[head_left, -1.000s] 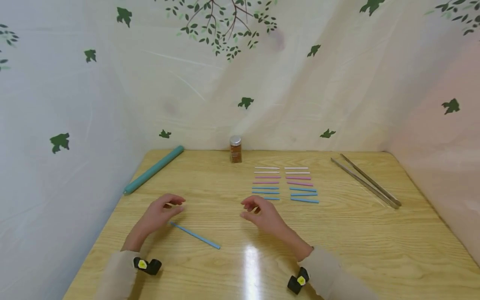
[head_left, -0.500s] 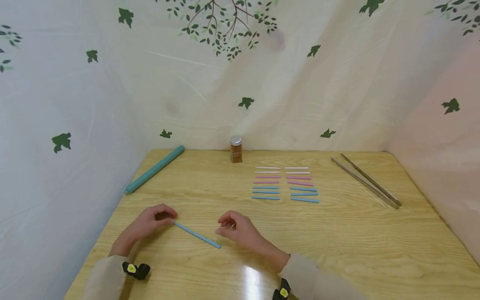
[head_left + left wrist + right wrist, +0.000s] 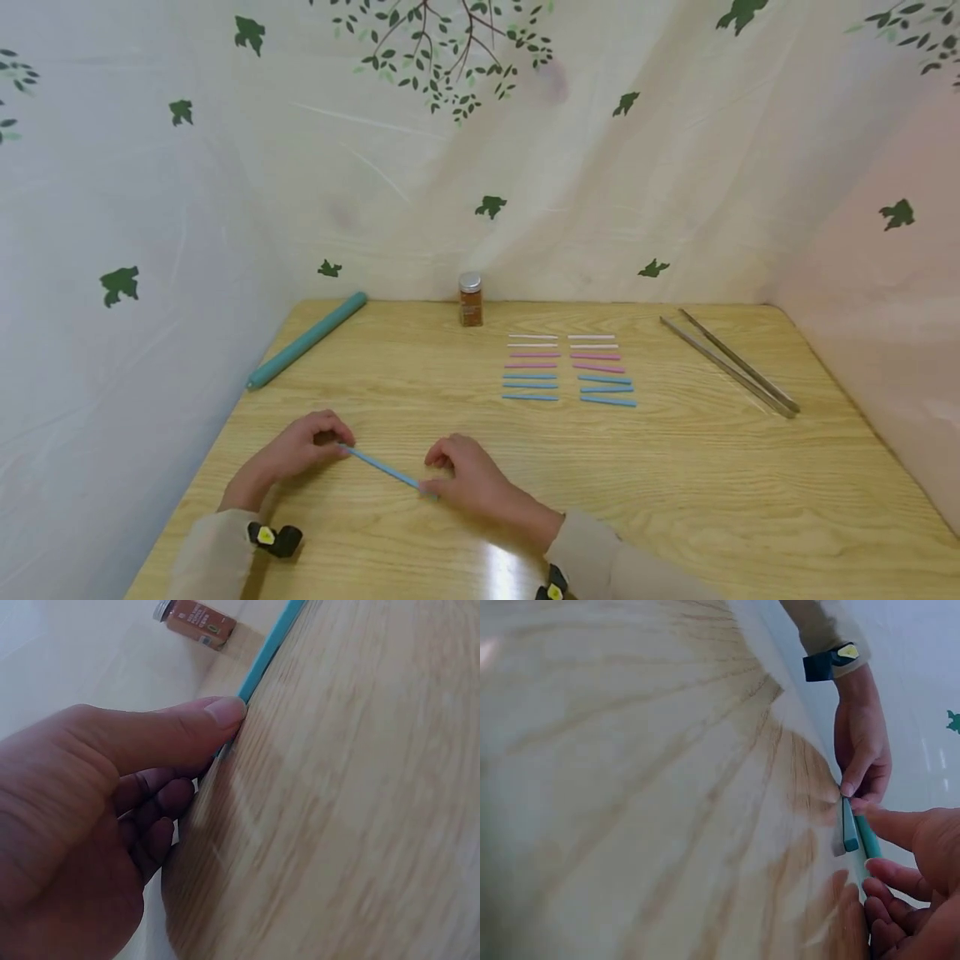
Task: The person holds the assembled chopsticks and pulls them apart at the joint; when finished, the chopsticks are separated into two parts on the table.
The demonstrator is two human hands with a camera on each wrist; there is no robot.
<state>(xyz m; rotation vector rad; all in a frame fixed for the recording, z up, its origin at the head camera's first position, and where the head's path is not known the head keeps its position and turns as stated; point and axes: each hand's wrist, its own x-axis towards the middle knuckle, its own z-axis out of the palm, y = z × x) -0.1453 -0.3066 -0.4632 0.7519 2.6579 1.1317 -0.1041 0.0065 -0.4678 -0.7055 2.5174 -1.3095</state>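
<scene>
A long thin blue stick (image 3: 384,467) lies slantwise on the table between my two hands. My left hand (image 3: 300,451) pinches its left end, thumb on top, as the left wrist view shows; the fingertip beneath is mostly hidden. At the stick's other end is my right hand (image 3: 480,485), its thumb overlapping the stick in the head view. From the right wrist, a gap shows between thumb and index finger near the square blue stick end (image 3: 850,844). Whether the right thumb touches the stick I cannot tell.
Short blue sticks (image 3: 529,386), pink sticks (image 3: 596,357) and white sticks (image 3: 532,337) lie in two columns. A lidded jar (image 3: 471,302) stands at the back. A teal roll (image 3: 307,342) lies left, long metal tweezers (image 3: 731,367) right. Patterned curtains (image 3: 405,192) border the wooden table (image 3: 675,500).
Both hands have come down to the blue stick. My left hand has taken hold of its left end. My right hand has moved left and nearer to the stick's right end.
</scene>
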